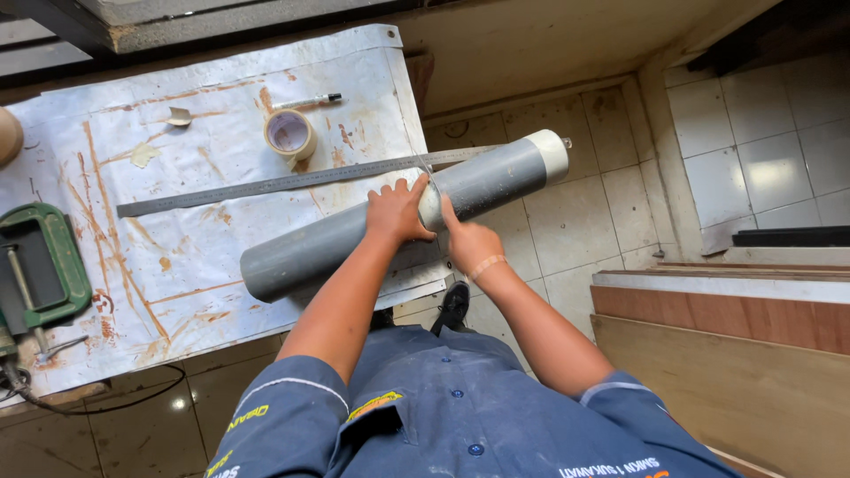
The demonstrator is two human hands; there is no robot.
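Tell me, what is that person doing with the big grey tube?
A person in a blue work shirt presses both hands onto a long grey pipe lying across a stained white table. The left hand and right hand sit around a pale band of tape on the pipe. A long metal ruler, a tape roll and a green clamp lie nearby.

pipe (354,237): grey, white band and cap
desk (204,221) cover: white, rust-orange streaks
clamp (55,265): green
floor (567,212): beige tiles
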